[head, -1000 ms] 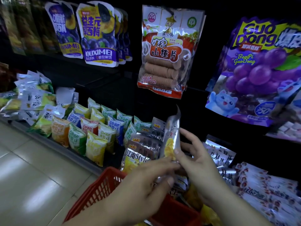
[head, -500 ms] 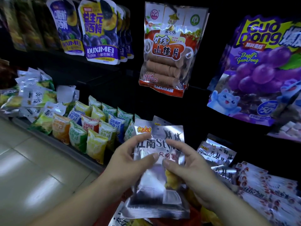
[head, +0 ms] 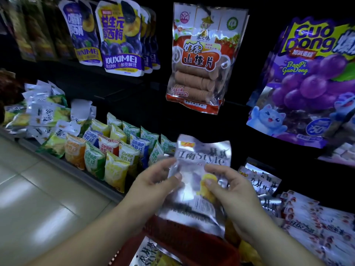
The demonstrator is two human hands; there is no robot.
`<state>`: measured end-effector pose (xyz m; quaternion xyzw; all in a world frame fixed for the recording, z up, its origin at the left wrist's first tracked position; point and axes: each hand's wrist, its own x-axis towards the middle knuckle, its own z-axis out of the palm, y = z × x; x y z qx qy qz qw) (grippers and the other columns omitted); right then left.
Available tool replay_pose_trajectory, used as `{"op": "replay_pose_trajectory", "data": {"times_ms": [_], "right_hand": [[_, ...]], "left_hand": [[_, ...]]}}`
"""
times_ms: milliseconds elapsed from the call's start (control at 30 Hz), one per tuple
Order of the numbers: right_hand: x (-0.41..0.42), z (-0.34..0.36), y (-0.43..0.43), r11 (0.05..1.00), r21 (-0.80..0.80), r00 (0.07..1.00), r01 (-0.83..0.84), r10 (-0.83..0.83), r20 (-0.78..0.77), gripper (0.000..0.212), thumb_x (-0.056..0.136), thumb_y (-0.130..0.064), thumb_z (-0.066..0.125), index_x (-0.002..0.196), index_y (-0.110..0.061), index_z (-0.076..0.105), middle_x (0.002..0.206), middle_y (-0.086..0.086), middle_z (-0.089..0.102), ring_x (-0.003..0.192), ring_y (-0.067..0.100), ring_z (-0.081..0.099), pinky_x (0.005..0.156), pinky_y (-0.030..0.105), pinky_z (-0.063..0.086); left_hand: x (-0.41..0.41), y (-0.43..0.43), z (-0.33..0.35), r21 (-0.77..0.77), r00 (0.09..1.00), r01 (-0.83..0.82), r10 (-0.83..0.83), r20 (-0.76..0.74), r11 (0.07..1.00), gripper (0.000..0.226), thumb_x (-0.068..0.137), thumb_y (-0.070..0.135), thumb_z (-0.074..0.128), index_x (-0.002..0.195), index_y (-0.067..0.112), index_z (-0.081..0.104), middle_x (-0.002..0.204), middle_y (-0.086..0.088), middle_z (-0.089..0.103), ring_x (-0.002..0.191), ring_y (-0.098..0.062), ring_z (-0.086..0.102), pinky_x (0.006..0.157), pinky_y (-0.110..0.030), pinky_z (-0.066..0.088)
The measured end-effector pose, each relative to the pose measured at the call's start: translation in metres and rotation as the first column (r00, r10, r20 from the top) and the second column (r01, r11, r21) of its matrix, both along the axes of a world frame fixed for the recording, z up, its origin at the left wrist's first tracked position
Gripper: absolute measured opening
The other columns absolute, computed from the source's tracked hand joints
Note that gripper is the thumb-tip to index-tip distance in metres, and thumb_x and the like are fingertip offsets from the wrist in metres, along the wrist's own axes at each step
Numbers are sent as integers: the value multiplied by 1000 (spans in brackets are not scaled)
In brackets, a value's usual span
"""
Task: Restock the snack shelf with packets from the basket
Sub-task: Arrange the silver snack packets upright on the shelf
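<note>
1. Item in hand: we hold one silver foil packet (head: 201, 181) upright above the red basket (head: 192, 239), in front of the lower shelf's front edge. Our left hand (head: 153, 187) pinches its left edge, thumb on the face and fingers curled behind; our right hand (head: 234, 191) grips the right side, thumb pressed on the yellow picture.
2. Progress: we judge this packet lifted out but not yet shelved. At least one more like packet (head: 146, 254) lies in the basket, so restocking remains unfinished.
3. Likely slot: matching silver packets (head: 259, 181) lie on the lower shelf just right of our hands.
4. Writing on the held packet: "江南Style", with a barcode lower down; smaller print is unreadable.
5. Hanging above, centre: a hawthorn-slice bag (head: 201, 60) marked "山楂片".
6. Upper left: purple prune pouches (head: 119, 37), reading "益生元西梅" and "OUXIMEI" in part.
7. Upper right: a grape pouch (head: 307, 83) marked "GUO DONG" and "BaoPi GuoDong".
8. Lower shelf, left: small mixed-colour packets (head: 107, 150) standing in rows along the front edge; text too small for us to read.
</note>
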<state>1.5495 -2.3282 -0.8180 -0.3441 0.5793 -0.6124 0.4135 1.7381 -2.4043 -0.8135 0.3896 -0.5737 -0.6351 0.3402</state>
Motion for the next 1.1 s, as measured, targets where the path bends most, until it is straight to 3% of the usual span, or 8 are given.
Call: {"op": "replay_pose_trajectory", "data": {"times_ms": [167, 333, 467, 667, 800, 867, 967, 1100], "right_hand": [[-24, 0, 3, 994, 55, 994, -98, 95, 60, 56, 75, -14, 86, 122, -39, 69, 135, 0, 63, 97, 29, 76, 65, 29, 58], [-22, -4, 10, 965, 59, 965, -255, 258, -37, 71, 79, 14, 79, 128, -37, 69, 150, -8, 53, 110, 31, 72, 83, 52, 62], [-30, 1, 13, 970, 35, 970, -242, 242, 17, 72, 83, 21, 69, 130, -33, 68, 142, -11, 61, 106, 30, 72, 80, 39, 61], [-38, 7, 13, 999, 18, 995, -44, 42, 85, 44, 87, 11, 69, 111, -25, 79, 119, 9, 71, 92, 30, 75, 71, 25, 59], [-30, 6, 16, 998, 38, 958, 53, -40, -285, 52, 88, 1, 77, 111, -46, 74, 129, -5, 66, 100, 16, 71, 72, 31, 62], [-21, 5, 16, 998, 31, 929, 53, -38, -368, 57, 89, -3, 77, 115, -54, 69, 123, -1, 70, 95, 18, 72, 80, 45, 63], [1, 8, 17, 994, -54, 943, -98, 76, -323, 64, 91, 4, 71, 121, -52, 66, 122, -11, 72, 91, 5, 74, 77, 23, 59], [10, 17, 22, 920, -77, 917, -384, 370, -145, 39, 85, 1, 62, 112, -27, 63, 126, -8, 71, 114, 15, 70, 85, 38, 55]], "left_hand": [[3, 5, 0, -78, 994, -6, 14, 104, 997, 41, 84, 32, 82, 119, 48, 70, 104, 4, 65, 87, -16, 70, 80, -36, 59], [1, 7, 6, 27, 996, -88, 88, -17, 996, 44, 85, 16, 81, 123, 35, 70, 131, -5, 57, 85, -15, 75, 73, -40, 64], [3, 8, 14, 51, 993, 89, -85, -78, 995, 53, 91, 0, 71, 135, 30, 64, 140, 3, 57, 102, 11, 67, 81, -38, 63], [12, 6, 14, 95, 932, 361, -360, -30, 928, 54, 101, 3, 60, 137, 42, 60, 139, 23, 60, 129, 6, 53, 90, -31, 59], [9, 6, 4, -334, 938, 192, -73, 339, 923, 40, 97, 20, 68, 118, 54, 66, 124, 32, 62, 120, 8, 56, 93, -28, 55], [-1, 16, 2, -415, 964, 102, 12, 264, 904, 35, 96, 23, 70, 121, 47, 67, 124, 24, 60, 116, -1, 59, 83, -23, 55], [-21, 34, 7, -226, 982, 126, -90, 165, 966, 52, 89, 48, 69, 138, 53, 52, 131, 26, 58, 120, 5, 58, 92, -23, 57], [-31, 24, 0, -87, 999, 38, -35, 37, 995, 43, 89, 43, 76, 129, 40, 59, 115, 6, 73, 107, -13, 71, 90, -48, 61]]}}
